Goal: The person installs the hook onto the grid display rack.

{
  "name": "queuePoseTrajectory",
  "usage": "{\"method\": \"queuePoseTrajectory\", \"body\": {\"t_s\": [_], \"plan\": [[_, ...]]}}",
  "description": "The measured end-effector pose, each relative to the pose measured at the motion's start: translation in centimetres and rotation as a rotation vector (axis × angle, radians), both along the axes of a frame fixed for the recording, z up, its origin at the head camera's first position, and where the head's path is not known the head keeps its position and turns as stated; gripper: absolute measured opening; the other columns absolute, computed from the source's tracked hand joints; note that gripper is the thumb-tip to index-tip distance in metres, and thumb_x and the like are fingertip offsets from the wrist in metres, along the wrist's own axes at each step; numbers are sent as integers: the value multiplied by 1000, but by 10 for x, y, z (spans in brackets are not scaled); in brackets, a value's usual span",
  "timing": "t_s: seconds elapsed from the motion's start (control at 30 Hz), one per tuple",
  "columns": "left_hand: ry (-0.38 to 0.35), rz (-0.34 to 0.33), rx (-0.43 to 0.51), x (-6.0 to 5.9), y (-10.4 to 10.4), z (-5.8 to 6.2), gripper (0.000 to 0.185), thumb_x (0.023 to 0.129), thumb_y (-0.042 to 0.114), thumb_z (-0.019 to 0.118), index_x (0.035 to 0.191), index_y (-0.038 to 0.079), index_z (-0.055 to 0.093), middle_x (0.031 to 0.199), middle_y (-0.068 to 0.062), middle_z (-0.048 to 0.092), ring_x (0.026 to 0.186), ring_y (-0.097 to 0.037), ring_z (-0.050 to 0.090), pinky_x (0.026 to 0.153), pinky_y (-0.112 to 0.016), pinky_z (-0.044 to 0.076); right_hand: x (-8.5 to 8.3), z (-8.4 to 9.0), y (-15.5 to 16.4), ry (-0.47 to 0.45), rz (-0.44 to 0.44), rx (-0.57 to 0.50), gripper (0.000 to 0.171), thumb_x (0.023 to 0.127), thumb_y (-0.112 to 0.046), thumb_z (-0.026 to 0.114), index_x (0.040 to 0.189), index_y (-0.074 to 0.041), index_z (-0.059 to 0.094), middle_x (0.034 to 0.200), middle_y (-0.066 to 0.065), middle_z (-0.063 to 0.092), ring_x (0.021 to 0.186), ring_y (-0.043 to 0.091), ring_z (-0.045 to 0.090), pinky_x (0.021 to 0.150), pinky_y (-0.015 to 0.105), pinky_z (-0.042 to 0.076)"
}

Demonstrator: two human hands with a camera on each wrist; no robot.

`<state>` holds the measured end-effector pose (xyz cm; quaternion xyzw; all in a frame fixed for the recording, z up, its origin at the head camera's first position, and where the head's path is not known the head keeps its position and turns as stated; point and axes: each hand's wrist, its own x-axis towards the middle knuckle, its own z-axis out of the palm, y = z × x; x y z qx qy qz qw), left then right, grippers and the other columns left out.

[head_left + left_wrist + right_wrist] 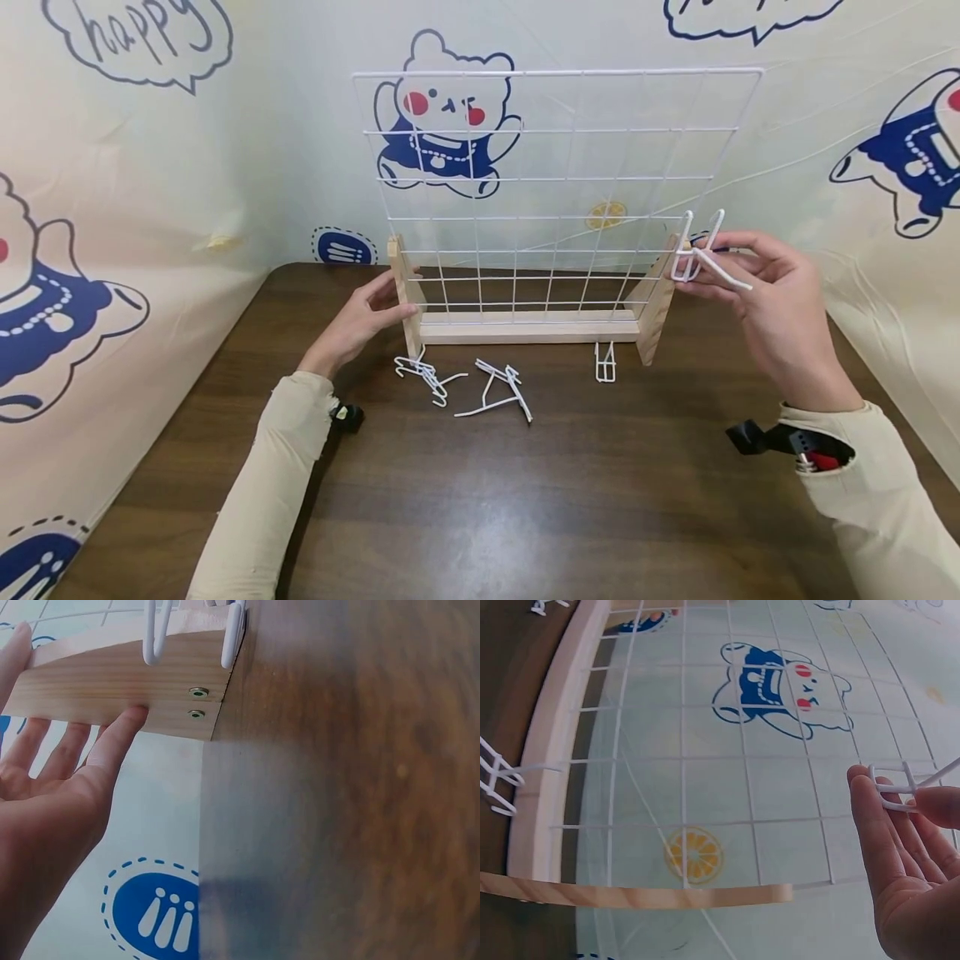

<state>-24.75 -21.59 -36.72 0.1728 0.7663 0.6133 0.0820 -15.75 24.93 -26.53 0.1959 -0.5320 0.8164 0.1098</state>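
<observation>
A white wire grid panel (555,183) stands upright in a wooden base (525,327) on the dark table. My left hand (367,317) rests flat, fingers straight, against the base's left wooden foot (120,694). My right hand (757,279) pinches a white wire hook (701,254) just off the panel's lower right edge, beside the right foot (654,317). In the right wrist view the hook (900,787) sits between thumb and fingertips, in front of the grid (742,757).
Several loose white wire hooks (465,383) lie on the table (525,500) before the base, and one more (604,362) lies near the right foot. Cartoon-printed sheeting (150,167) surrounds the table on the left, back and right.
</observation>
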Motion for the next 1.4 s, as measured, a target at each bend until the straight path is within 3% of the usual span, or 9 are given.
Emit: {"method": "queuePoseTrajectory", "body": {"t_s": [0.67,0.97,1.1,1.27,1.4], "plan": [[-25,-12,18,-1,-1,-1,69,94,8,68,154,10,34,153,-20,38,133,-36,40,108,-58,37,-27,43,1,-9,-76,-3,33,87,6,71,114,20,57,99,29,70,83,36,73,79,44,54],[-18,0,-5,-14,-9,-17,68,93,14,70,153,20,39,152,-13,41,135,-34,39,109,-60,34,-37,58,-1,-8,-88,-4,33,86,7,72,114,19,58,96,29,70,79,37,73,79,44,54],[3,13,-34,-16,-11,-17,65,92,19,73,150,21,43,146,-12,47,130,-30,44,109,-57,36,-40,61,3,-28,-92,-21,33,86,7,72,114,18,59,98,29,70,80,37,73,78,44,54],[30,33,111,-18,-9,-10,56,97,17,67,148,13,45,147,-13,50,134,-30,46,112,-44,37,-47,67,9,-77,-94,-16,33,86,7,73,115,16,60,99,28,70,81,38,73,79,44,54],[65,50,233,-19,1,-3,50,97,12,65,145,9,49,146,-14,51,137,-28,44,115,-45,31,-50,69,13,-88,-95,29,33,85,6,73,114,16,60,96,28,71,81,38,73,79,43,54]]}}
